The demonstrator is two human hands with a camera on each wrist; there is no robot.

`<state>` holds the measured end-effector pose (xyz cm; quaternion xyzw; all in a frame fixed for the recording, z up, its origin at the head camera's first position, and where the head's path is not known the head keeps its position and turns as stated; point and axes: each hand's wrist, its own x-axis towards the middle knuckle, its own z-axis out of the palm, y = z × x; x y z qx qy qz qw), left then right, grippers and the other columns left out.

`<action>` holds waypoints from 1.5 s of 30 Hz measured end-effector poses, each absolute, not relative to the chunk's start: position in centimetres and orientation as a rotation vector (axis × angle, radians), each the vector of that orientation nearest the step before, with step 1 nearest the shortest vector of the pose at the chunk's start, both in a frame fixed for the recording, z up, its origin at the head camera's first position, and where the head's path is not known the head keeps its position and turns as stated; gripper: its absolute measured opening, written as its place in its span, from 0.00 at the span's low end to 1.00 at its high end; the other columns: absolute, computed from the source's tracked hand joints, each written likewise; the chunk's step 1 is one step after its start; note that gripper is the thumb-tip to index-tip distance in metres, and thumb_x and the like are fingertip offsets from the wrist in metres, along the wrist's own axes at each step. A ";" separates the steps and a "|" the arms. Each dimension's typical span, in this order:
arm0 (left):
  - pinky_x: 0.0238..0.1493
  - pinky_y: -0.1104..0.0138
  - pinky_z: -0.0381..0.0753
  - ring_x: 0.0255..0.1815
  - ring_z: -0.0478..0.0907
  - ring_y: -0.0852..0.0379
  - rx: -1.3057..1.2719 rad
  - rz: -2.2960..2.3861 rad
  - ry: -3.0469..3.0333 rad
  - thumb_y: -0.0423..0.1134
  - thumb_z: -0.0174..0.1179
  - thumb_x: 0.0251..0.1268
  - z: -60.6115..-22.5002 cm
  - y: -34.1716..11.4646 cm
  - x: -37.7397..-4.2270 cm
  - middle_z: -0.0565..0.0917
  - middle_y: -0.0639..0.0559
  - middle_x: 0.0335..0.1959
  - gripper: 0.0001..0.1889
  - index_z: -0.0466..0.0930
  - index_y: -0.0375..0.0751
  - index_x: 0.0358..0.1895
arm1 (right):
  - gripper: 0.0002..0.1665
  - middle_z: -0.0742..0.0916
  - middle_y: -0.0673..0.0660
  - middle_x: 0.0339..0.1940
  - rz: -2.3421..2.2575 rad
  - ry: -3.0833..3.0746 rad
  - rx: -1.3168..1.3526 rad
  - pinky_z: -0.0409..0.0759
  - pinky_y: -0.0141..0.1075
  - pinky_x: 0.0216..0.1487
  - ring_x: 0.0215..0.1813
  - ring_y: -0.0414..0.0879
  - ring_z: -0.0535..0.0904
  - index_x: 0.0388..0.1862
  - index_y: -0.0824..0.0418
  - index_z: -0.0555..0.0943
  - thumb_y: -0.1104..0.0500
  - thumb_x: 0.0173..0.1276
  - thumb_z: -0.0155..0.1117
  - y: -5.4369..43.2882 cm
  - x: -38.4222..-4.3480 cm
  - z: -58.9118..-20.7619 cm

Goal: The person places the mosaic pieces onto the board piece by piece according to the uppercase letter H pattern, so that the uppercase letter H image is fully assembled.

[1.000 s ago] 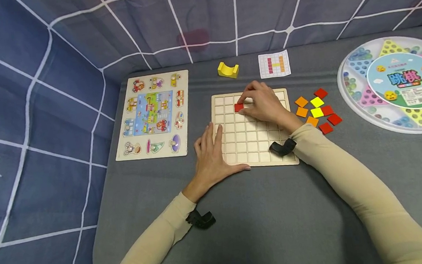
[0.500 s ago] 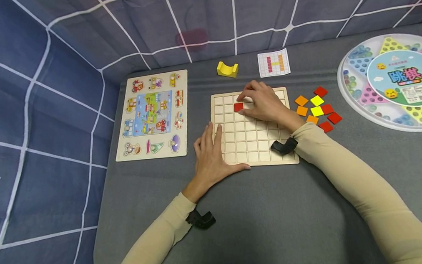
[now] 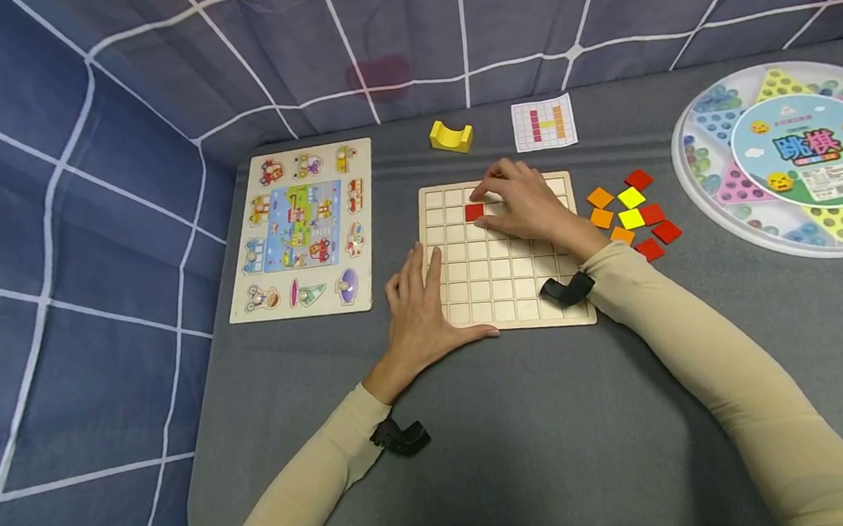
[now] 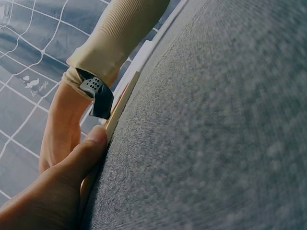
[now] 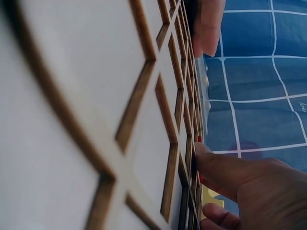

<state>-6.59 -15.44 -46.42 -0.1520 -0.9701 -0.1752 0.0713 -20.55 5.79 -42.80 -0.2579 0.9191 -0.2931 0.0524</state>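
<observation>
Near the tiles [image 3: 632, 219], "跳棋" label [image 3: 810, 150]

A round pale-blue paper label [image 3: 771, 128] is showing "跳棋"; a white-lined navy fabric curtain [image 3: 82, 343] is displaying cursive "simple".

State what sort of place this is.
Probably a tabletop play area: a square wooden grid board, a rectangular wooden picture puzzle and a round, colourful game set lie on grey cloth.

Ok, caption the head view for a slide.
Left hand touching a gridded wooden board, right hand at a red tile on it.
</observation>
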 end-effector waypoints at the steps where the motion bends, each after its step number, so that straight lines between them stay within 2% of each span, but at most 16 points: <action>1: 0.64 0.46 0.55 0.77 0.51 0.41 -0.458 -0.531 -2.920 0.79 0.69 0.25 -46.4 -15.3 -6.6 0.52 0.35 0.78 0.74 0.49 0.40 0.78 | 0.21 0.75 0.61 0.58 -0.889 2.799 -0.780 0.63 0.53 0.59 0.57 0.58 0.68 0.51 0.55 0.84 0.51 0.60 0.74 5.9 -20.5 -42.8; 7: 0.65 0.46 0.54 0.78 0.51 0.43 -0.435 -0.556 -2.936 0.79 0.69 0.25 -46.3 -15.4 -6.4 0.51 0.37 0.78 0.74 0.49 0.41 0.78 | 0.22 0.75 0.60 0.59 -0.868 2.795 -0.797 0.62 0.54 0.63 0.59 0.57 0.68 0.52 0.54 0.83 0.49 0.61 0.73 5.9 -20.4 -42.8; 11: 0.65 0.46 0.55 0.77 0.52 0.43 -0.425 -0.552 -2.924 0.79 0.69 0.24 -46.2 -15.6 -6.4 0.52 0.37 0.78 0.74 0.50 0.40 0.78 | 0.26 0.74 0.60 0.62 -0.859 2.730 -0.882 0.61 0.53 0.66 0.61 0.57 0.67 0.57 0.56 0.81 0.49 0.61 0.73 6.3 -20.4 -42.6; 17: 0.64 0.45 0.55 0.77 0.53 0.42 -0.453 -0.579 -2.901 0.78 0.70 0.23 -46.4 -15.4 -6.5 0.53 0.35 0.78 0.74 0.51 0.39 0.77 | 0.31 0.72 0.62 0.68 -0.881 2.657 -0.946 0.60 0.54 0.68 0.69 0.59 0.63 0.63 0.57 0.77 0.51 0.61 0.73 8.9 -19.3 -42.0; 21: 0.64 0.44 0.55 0.77 0.52 0.42 -0.453 -0.589 -2.895 0.78 0.70 0.23 -46.6 -15.5 -6.5 0.53 0.35 0.77 0.74 0.51 0.39 0.77 | 0.30 0.74 0.62 0.66 -0.942 2.676 -0.919 0.62 0.55 0.67 0.68 0.58 0.64 0.62 0.59 0.78 0.53 0.61 0.73 11.4 -18.1 -41.5; 23: 0.64 0.44 0.55 0.77 0.53 0.42 -0.449 -0.591 -2.883 0.78 0.70 0.23 -46.6 -15.5 -6.6 0.54 0.36 0.77 0.74 0.52 0.39 0.77 | 0.28 0.77 0.61 0.63 -0.955 2.682 -0.913 0.64 0.53 0.64 0.65 0.57 0.67 0.60 0.60 0.79 0.55 0.61 0.73 13.0 -17.6 -41.3; 27: 0.64 0.44 0.55 0.76 0.54 0.41 -0.459 -0.602 -2.849 0.77 0.71 0.22 -46.7 -15.6 -6.7 0.55 0.34 0.77 0.73 0.53 0.38 0.77 | 0.24 0.81 0.58 0.50 -0.928 2.711 -0.891 0.70 0.44 0.51 0.49 0.51 0.74 0.55 0.60 0.81 0.58 0.59 0.75 16.5 -16.5 -41.1; 30: 0.63 0.43 0.55 0.76 0.54 0.40 -0.484 -0.608 -2.838 0.77 0.71 0.22 -46.9 -15.5 -6.7 0.55 0.33 0.76 0.73 0.54 0.37 0.77 | 0.22 0.82 0.55 0.41 -0.882 2.755 -0.840 0.69 0.36 0.40 0.37 0.46 0.73 0.52 0.59 0.83 0.59 0.57 0.76 19.4 -15.2 -41.1; 32: 0.63 0.43 0.55 0.76 0.54 0.39 -0.494 -0.607 -2.837 0.76 0.72 0.22 -46.8 -15.6 -6.7 0.55 0.33 0.76 0.73 0.53 0.37 0.77 | 0.21 0.81 0.53 0.37 -0.854 2.786 -0.810 0.68 0.32 0.35 0.33 0.43 0.72 0.50 0.58 0.84 0.59 0.56 0.77 20.9 -14.3 -41.2; 36: 0.63 0.43 0.54 0.77 0.53 0.40 -0.493 -0.605 -2.851 0.76 0.72 0.23 -46.7 -15.6 -6.7 0.55 0.33 0.77 0.73 0.52 0.37 0.77 | 0.21 0.80 0.51 0.34 -0.845 2.819 -0.767 0.66 0.28 0.32 0.30 0.40 0.69 0.48 0.57 0.84 0.62 0.55 0.77 23.2 -12.7 -41.4; 42: 0.63 0.43 0.54 0.77 0.51 0.41 -0.491 -0.623 -2.859 0.76 0.71 0.24 -46.6 -15.6 -6.7 0.54 0.34 0.77 0.73 0.52 0.38 0.77 | 0.24 0.75 0.52 0.31 -0.854 2.834 -0.734 0.64 0.29 0.30 0.30 0.40 0.66 0.50 0.57 0.85 0.63 0.52 0.79 24.5 -11.3 -42.2; 45: 0.63 0.43 0.55 0.77 0.52 0.40 -0.507 -0.626 -2.841 0.81 0.66 0.26 -46.7 -15.6 -6.8 0.55 0.33 0.77 0.72 0.53 0.37 0.77 | 0.25 0.75 0.52 0.33 -0.871 2.835 -0.722 0.64 0.29 0.32 0.32 0.40 0.66 0.52 0.58 0.84 0.65 0.53 0.78 24.7 -11.0 -42.6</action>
